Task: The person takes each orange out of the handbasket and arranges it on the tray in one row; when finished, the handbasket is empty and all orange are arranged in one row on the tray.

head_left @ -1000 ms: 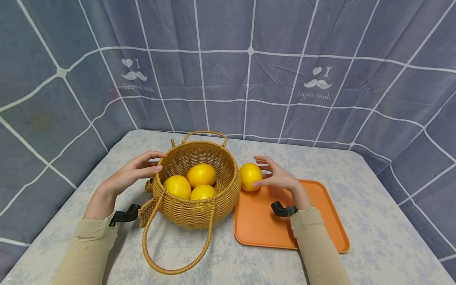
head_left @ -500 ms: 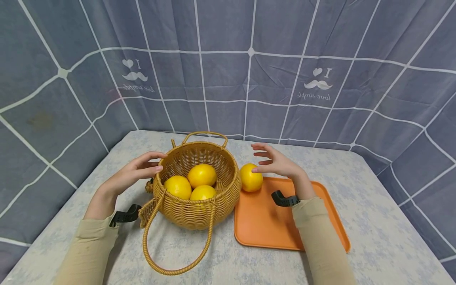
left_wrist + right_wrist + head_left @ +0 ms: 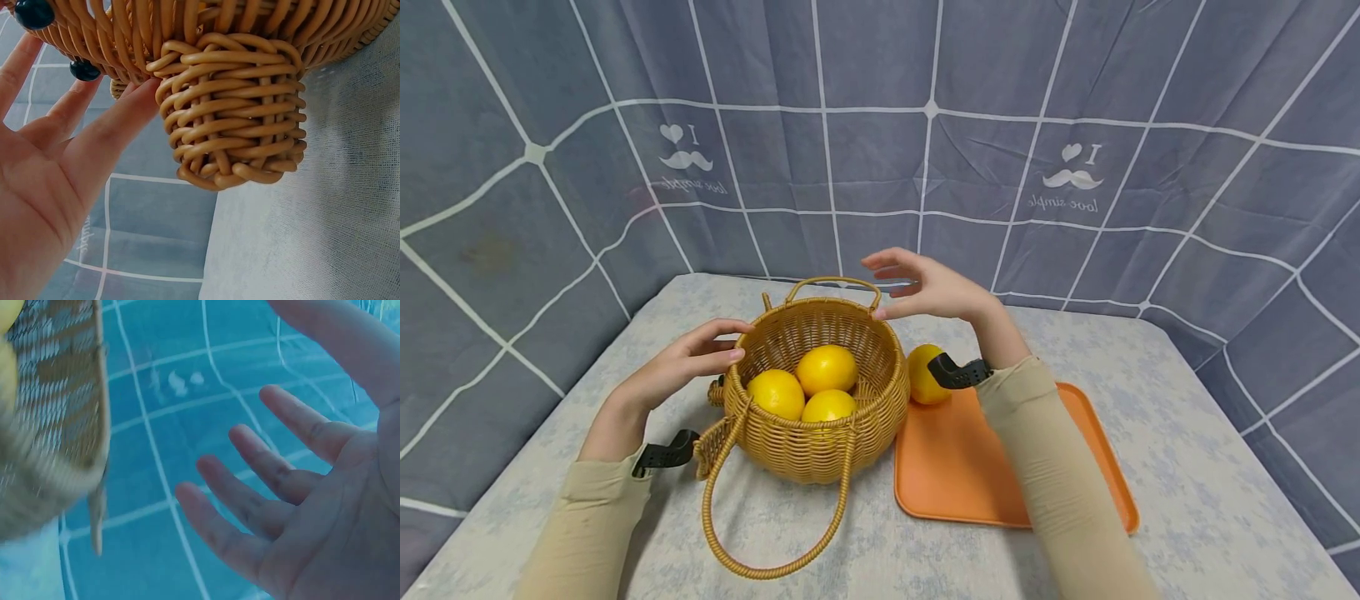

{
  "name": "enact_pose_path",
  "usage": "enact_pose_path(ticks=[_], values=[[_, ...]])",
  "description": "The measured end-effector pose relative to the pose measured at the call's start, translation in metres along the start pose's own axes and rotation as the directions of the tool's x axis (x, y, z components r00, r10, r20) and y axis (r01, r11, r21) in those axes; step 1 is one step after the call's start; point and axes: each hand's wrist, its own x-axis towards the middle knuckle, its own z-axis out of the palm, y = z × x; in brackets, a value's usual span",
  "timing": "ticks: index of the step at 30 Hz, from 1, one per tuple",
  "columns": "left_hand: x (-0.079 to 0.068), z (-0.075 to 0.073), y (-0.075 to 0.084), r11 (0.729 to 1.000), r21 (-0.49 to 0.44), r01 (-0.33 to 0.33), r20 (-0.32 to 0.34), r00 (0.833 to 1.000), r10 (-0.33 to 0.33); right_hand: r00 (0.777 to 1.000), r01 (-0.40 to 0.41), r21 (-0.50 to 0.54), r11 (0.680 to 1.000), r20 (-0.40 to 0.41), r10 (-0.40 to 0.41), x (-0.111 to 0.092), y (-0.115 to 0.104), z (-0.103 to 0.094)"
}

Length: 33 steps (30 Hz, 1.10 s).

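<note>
A round wicker basket [image 3: 805,450] holds three yellow, orange-like fruits, one of them a yellow fruit [image 3: 826,370] at the back. My left hand [image 3: 673,367] touches the basket's left rim with its fingertips, fingers fairly straight. In the left wrist view, those fingers [image 3: 115,125] lie against the woven side. Over the far right rim hovers my right hand [image 3: 936,287], fingers spread and nothing in them. In the right wrist view its palm [image 3: 337,525] is bare, apart from the basket. Another yellow fruit [image 3: 925,375] sits right of the basket, partly hidden behind the right wrist's black camera mount.
An orange tray [image 3: 955,467] lies right of the basket, partly under my right forearm. One basket handle [image 3: 775,571] droops onto the table toward me; the far handle [image 3: 835,279] stands up. A blue grid-patterned curtain [image 3: 880,167] encloses the table's back and sides.
My right hand has left the yellow fruit beside the basket, rising and moving left to the basket's far right rim. That fruit stays where it was. The left hand keeps its place.
</note>
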Motion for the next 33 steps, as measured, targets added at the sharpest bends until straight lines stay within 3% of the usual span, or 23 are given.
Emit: enact_pose_path(ticks=[9,13,17,20,26,33], values=[[0.003,0.0,-0.002,0.999,-0.025,-0.035,0.006,0.999,0.035,0.984,0.044,0.194,0.98,0.163,-0.077,0.047,-0.017,0.021],[0.003,-0.001,-0.003,0.998,-0.045,-0.045,0.015,0.999,0.045,0.955,0.033,0.315,0.948,0.27,-0.123,0.063,-0.013,0.032],[0.002,-0.001,-0.002,0.998,-0.045,-0.042,0.014,0.999,0.042,0.917,-0.041,0.416,0.909,0.376,-0.131,0.076,-0.007,0.044],[0.002,-0.001,-0.001,0.998,-0.04,-0.04,0.013,0.999,0.041,0.901,-0.093,0.422,0.902,0.421,-0.104,0.083,-0.004,0.054],[0.002,0.0,0.0,0.999,-0.035,-0.03,0.013,0.999,0.031,0.886,-0.122,0.329,0.936,0.461,-0.046,0.093,0.005,0.069],[0.001,-0.001,-0.001,1.0,-0.015,0.002,0.008,1.0,-0.002,0.868,-0.165,0.285,0.944,0.496,0.002,0.096,0.01,0.077]])
